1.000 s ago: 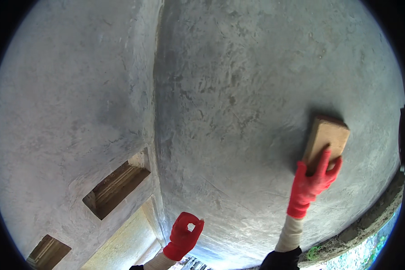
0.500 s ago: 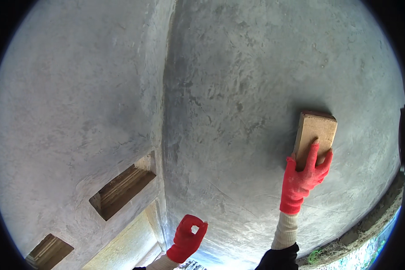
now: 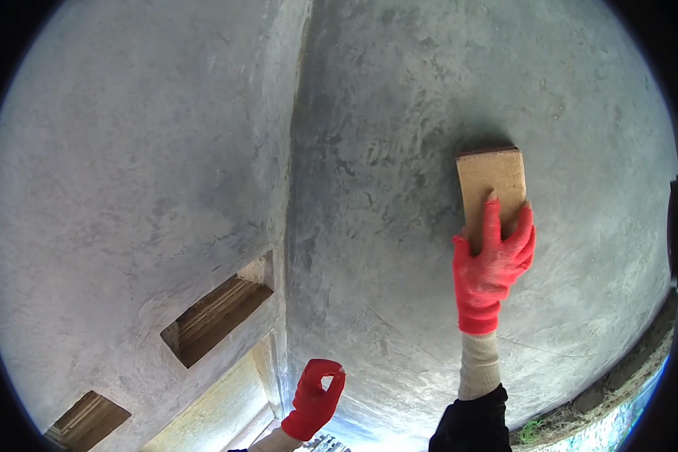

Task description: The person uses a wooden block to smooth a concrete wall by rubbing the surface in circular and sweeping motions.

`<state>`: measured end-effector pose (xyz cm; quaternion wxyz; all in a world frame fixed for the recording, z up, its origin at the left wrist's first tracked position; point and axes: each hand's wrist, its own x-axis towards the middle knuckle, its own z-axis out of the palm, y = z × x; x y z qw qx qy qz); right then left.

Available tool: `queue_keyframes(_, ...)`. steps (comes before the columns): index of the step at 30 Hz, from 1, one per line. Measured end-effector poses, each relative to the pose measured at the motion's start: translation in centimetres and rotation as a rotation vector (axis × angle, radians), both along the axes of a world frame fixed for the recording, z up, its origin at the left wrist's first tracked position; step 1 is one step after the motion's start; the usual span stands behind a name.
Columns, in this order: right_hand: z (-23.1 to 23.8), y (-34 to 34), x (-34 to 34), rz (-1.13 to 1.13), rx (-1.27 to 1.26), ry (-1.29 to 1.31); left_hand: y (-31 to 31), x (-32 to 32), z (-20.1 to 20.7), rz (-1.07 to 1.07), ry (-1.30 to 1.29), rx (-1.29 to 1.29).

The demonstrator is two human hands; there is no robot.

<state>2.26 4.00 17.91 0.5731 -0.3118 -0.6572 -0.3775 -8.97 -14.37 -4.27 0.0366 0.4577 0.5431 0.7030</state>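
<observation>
My right hand [image 3: 493, 279], in a red glove with bare fingertips, grips a tan rectangular sanding block [image 3: 492, 177] by its lower end. The block lies flat against the grey plastered wall [image 3: 377, 248], with a thin dark reddish edge along its top. Its underside is hidden. Lower down, near the wall corner, my left hand [image 3: 313, 403] wears a matching red glove. Its fingers curl round until thumb and fingertips meet in a loop, and nothing shows inside. It appears apart from the wall.
A lighter plastered surface [image 3: 143, 166] meets the wall at a long corner seam [image 3: 291, 143]. Two rectangular recesses, a larger one [image 3: 218, 320] and a smaller one [image 3: 89, 422], are cut into it. A rough ledge [image 3: 618, 384] with some green growth [image 3: 531, 432] curves along the lower right.
My right hand has slid the sanding block up and to the left across the wall. My left hand keeps the same curled shape, and the view has shifted slightly.
</observation>
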Motion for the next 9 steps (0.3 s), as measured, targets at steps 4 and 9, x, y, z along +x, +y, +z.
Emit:
queue_keyframes(4,-9.8,2.1,-5.4,0.187,-0.131,-0.200,1.6,0.2,0.4,-0.013,-0.004,-0.005)
queue_keyframes(9,-12.0,0.8,-6.6,0.133,-0.047,-0.662,3.2,-1.2,0.6,-0.020,-0.143,-0.063)
